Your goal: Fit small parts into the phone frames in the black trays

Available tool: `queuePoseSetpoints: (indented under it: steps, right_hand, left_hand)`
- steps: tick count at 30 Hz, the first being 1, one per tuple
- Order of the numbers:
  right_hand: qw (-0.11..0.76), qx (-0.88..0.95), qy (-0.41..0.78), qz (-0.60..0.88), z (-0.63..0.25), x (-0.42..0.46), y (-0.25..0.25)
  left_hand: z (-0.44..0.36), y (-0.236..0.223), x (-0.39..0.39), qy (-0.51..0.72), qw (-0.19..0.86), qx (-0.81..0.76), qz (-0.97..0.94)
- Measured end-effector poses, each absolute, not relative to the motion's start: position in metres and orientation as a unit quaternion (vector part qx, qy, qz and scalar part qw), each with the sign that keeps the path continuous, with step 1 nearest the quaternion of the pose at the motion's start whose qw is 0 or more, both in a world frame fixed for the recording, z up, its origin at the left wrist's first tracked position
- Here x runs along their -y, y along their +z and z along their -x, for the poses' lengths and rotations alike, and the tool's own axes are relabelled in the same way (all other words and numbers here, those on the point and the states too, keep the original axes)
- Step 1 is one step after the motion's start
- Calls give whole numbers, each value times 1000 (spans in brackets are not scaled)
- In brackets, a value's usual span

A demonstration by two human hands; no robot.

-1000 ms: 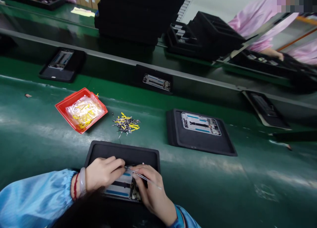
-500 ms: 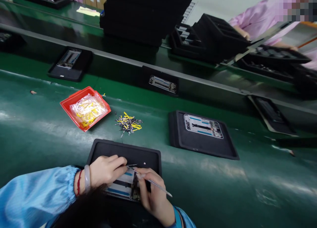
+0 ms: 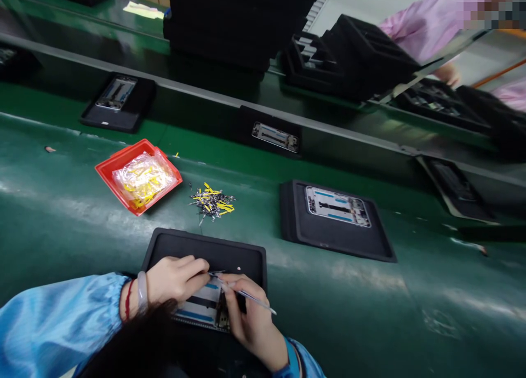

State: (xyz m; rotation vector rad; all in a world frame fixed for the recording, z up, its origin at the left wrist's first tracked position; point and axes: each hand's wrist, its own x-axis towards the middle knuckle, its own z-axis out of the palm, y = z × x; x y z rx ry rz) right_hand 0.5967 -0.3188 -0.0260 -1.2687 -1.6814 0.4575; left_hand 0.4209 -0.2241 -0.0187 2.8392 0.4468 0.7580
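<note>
Low in the middle of the head view, a phone frame (image 3: 199, 303) with blue strips rests on a black tray (image 3: 232, 250). My left hand (image 3: 176, 279) lies over the frame's upper left part, its fingers bent and pressed together at the upper edge. In my right hand (image 3: 252, 318), pinched between thumb and fingers, are slim metal tweezers (image 3: 263, 302). Their tips meet the frame close to my left fingertips, where a thin dark sliver shows. What lies under the fingers is hidden. A tiny pale dot sits on the tray behind my hands. My hair covers the frame's near left corner.
Beyond the tray are a red bin (image 3: 119, 193) with a plastic bag of yellow pieces and a pile of small black-and-yellow parts (image 3: 211, 201). To the right, another phone frame (image 3: 337, 206) lies on black trays (image 3: 329, 241). Farther back stand stacked black trays (image 3: 242, 27); people in pink work there.
The tweezers' rear end has dipped slightly and shifted left, with my right hand. My left hand stays at the frame's edge. The whole view has shifted a little.
</note>
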Motion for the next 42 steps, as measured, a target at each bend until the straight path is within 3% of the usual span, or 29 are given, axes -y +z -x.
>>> queuePoseSetpoints:
  steps: [16,22,25,31,35,42]
  right_hand:
    - [436,715,206,507,-597,315,-17]
    - [434,707,207,519,-596,316,-21]
    - [472,645,211,563,-594,317,-27]
    - [591,484,267,588,-593,307,-30]
    - [629,454,228,588,-596,301,-30]
    - [653,453,139,591,-606,308,-30]
  left_hand:
    - [-419,-21,229,237,67,-160,-956]
    - [-420,-21,226,218,153,-191,-945]
    - [-422,-21,224,200,188,-220,-936]
    - [-419,-27,228,156,142,-188,-959]
    - [-418,-26,230,116,122,-186,-968]
    - [-417,-25,233,179,66,-184,-964]
